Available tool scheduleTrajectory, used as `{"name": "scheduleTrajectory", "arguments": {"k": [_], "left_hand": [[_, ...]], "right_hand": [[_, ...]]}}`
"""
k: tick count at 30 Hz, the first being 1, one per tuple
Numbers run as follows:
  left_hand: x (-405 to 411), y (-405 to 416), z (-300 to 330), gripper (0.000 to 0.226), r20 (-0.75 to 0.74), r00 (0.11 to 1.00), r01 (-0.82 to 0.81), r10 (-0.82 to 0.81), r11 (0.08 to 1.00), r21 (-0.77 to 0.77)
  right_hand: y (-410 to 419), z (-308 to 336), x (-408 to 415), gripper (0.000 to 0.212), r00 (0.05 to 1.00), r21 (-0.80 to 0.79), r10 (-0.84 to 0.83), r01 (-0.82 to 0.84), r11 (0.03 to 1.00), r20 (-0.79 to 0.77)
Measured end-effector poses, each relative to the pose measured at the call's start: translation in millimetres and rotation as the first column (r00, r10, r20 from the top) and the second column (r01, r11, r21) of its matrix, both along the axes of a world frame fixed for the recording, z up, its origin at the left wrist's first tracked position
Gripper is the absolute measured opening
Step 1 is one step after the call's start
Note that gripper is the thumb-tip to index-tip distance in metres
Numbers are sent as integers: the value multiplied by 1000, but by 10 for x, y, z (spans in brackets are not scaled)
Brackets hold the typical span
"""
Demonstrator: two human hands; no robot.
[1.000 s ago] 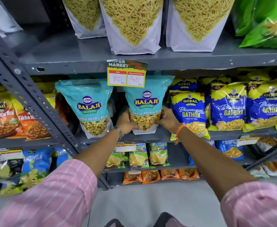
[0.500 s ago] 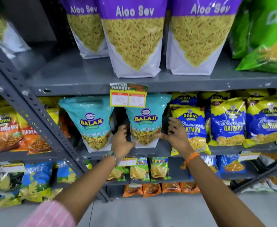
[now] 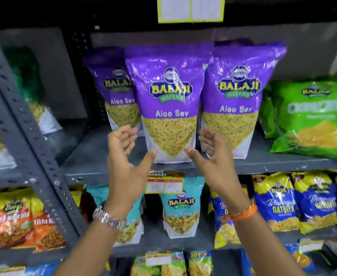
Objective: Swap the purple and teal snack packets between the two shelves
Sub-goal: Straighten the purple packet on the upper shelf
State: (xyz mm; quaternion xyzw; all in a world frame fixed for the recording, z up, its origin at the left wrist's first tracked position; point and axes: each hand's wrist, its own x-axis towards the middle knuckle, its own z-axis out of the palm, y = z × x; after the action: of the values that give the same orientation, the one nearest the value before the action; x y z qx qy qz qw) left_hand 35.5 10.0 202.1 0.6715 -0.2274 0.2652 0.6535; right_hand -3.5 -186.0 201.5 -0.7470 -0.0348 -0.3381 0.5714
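Upright, long axis vertical: middle purple packet (image 3: 168, 108), label facing out; left hand (image 3: 126, 156), right hand (image 3: 213, 156) flanking, fingers apart.

L hand (image 3: 123, 156) & R hand (image 3: 209, 156) spread either side of middle purple packet (image 3: 168, 108), upper shelf (image 3: 263, 161).

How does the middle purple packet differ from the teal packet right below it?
The purple packet stands on the upper shelf; the teal packet stands on the shelf below. The purple one reads "Aloo Sev" and looks larger; the teal one's label is blurred. Open hands, left and right, flank the purple one; nothing is near the teal. Both are upright Balaji pouches with white bases.
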Motion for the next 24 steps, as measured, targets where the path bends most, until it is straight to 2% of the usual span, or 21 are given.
{"name": "scheduleTrajectory", "arguments": {"k": [3,4,6,8,11,16,24], "left_hand": [[278,-50,180,103,-132,991,50,-27,983,177],[336,-75,202,107,-190,979,113,-73,971,212],[416,-130,211,93,-274,943,250,-191,948,198],[479,-159,183,74,-278,931,288,-237,944,162],[522,-188,144,62,-290,923,291,-252,952,99],[523,-113,143,64,-288,918,298,-274,954,40],[518,476,254,57,-257,945,210,-204,978,-1]], "right_hand": [[31,-3,185,66,999,-36,-36,35,999,-24],[40,-12,224,68,998,-31,-42,41,999,-35],[50,-38,297,60,998,-48,-40,38,998,-49],[66,-62,352,48,998,-76,-35,31,997,-50],[84,-54,397,54,999,-41,-14,12,999,-49],[139,-15,446,79,997,56,23,-18,998,-77],[615,152,611,69,988,12,91,-90,996,-125]]}}
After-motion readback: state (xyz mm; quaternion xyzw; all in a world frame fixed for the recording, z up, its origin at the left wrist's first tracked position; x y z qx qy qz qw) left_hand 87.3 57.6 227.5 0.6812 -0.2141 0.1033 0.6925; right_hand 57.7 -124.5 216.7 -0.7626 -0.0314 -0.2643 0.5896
